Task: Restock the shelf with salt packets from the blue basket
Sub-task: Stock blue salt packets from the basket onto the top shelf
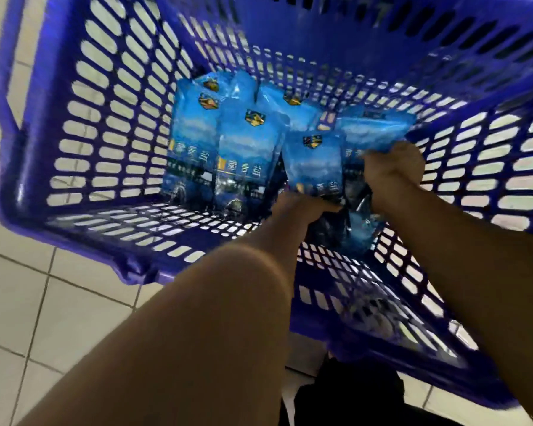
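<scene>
Both hands gripping glossy salt packets, slotted basket

I have one view only, from the head camera: it faces steeply down and forward into the blue basket, close in (wide-angle, edges bowed). Pale tiled floor fills the left margin.

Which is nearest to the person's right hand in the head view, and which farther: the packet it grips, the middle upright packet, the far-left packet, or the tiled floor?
From the right hand:
1. Gripped packet, under its fingers.
2. Middle upright packet, to the left.
3. Far-left packet, by the blue basket's left wall.
4. Tiled floor, outside the basket.
</scene>
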`<state>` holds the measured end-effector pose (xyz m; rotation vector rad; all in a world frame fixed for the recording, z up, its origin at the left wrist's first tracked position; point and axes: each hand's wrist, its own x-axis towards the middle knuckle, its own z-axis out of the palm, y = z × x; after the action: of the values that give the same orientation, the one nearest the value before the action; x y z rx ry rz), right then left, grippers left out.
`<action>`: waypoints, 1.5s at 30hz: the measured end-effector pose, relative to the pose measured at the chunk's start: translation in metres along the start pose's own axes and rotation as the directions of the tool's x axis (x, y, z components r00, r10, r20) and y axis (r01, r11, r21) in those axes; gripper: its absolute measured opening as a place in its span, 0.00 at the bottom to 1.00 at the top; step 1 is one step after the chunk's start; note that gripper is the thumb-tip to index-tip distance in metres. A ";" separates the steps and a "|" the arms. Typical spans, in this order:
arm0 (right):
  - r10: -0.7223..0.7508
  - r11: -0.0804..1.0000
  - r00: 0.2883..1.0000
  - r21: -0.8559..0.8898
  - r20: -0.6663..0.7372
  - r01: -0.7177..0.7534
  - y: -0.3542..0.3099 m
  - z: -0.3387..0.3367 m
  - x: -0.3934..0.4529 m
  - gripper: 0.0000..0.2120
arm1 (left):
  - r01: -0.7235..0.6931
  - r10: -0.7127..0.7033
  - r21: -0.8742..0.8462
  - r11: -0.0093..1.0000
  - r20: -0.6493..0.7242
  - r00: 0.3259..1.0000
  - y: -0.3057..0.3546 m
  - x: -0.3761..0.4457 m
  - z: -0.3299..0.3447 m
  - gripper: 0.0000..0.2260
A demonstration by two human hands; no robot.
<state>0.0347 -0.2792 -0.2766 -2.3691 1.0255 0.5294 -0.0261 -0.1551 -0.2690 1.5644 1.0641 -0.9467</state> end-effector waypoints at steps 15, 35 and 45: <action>-0.128 0.794 0.991 0.594 -0.047 0.131 -0.002 -0.100 -0.112 0.14 | -0.074 0.092 -0.178 0.981 0.094 0.991 0.039 -0.110 -0.100 0.18; -0.390 0.132 0.622 0.710 0.679 -0.692 -0.033 -0.516 -0.437 0.22 | -0.255 0.370 -0.412 0.875 0.230 0.900 0.086 -0.619 -0.205 0.13; -0.114 0.129 0.908 0.912 0.404 -0.389 -0.007 -0.677 -0.551 0.11 | -0.414 0.495 -0.283 0.865 0.350 0.795 0.136 -0.767 -0.181 0.17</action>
<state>-0.2121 -0.3618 0.5569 -0.8463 0.9313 0.1854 -0.1231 -0.1367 0.5249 1.2948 0.4254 -0.7595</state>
